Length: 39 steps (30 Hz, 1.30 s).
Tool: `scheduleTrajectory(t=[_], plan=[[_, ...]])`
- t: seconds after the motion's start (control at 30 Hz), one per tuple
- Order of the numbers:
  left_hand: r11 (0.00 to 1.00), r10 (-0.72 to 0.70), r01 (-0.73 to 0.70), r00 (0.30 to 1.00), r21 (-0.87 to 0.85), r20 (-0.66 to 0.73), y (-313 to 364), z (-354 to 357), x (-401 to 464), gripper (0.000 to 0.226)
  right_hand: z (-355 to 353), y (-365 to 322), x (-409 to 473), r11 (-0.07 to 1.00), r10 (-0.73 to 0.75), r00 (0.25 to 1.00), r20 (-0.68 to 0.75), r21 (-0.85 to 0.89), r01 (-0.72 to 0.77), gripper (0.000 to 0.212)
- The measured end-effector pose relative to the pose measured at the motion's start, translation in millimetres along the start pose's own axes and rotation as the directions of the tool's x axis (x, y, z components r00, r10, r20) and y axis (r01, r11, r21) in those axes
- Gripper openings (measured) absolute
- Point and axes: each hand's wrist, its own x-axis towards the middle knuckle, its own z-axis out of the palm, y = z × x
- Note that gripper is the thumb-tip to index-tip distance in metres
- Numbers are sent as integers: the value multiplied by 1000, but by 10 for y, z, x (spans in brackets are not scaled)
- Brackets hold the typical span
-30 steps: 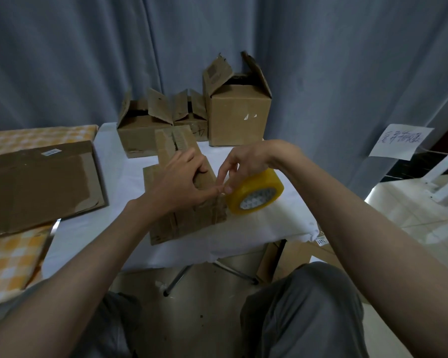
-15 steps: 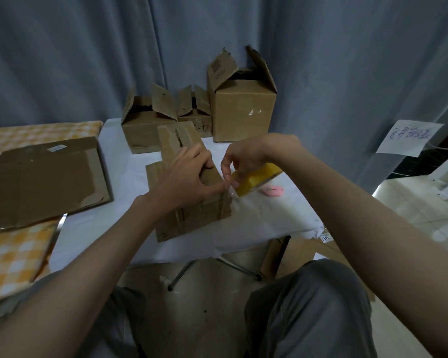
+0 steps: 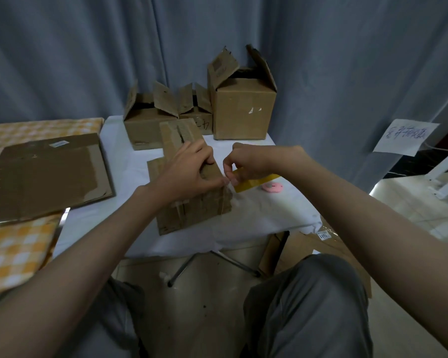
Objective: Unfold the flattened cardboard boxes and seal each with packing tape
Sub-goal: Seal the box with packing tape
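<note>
A person's left hand (image 3: 189, 174) presses the small brown cardboard box (image 3: 192, 192) on the white table (image 3: 256, 215); the right hand (image 3: 246, 164), just right of it, pinches the yellow packing-tape roll (image 3: 256, 182).

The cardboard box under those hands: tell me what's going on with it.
A person is taping the cardboard box on the white table. The left hand presses down on the box while the right hand holds the yellow tape roll at its edge. Three opened boxes stand behind.
</note>
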Motion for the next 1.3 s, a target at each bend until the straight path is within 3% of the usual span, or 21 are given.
scheduleTrajectory(t=[0.2,0.37,0.43,0.6,0.73,0.93,1.1,1.2,1.3], plan=[[998,59,-59,996,-4,60,-6,-92,17,41,67,-67,-81,999,44,997,-57,-14,-45,11],[998,63,-63,996,8,59,-16,-91,-28,50,18,-207,-193,950,8,996,-90,-310,-35,18],[999,53,-52,997,-3,54,-9,-89,-34,51,24,-211,-212,947,4,993,-121,-320,-43,16],[999,48,-49,998,13,38,5,-67,-26,45,106,-117,-195,996,61,981,-185,-57,-73,12],[1000,-8,7,999,26,54,56,-69,12,60,260,20,-142,990,107,971,-216,110,-84,7],[976,-158,156,987,152,2,243,18,136,48,341,89,-142,972,80,967,-243,235,-21,27],[943,-266,244,961,226,72,342,37,185,52,426,180,-182,938,61,964,-259,346,33,47],[938,-285,271,958,215,34,374,57,167,53,418,215,-194,918,41,968,-247,391,61,47],[944,-297,293,955,153,2,368,21,129,34,411,253,-342,865,78,973,-219,500,43,39]])
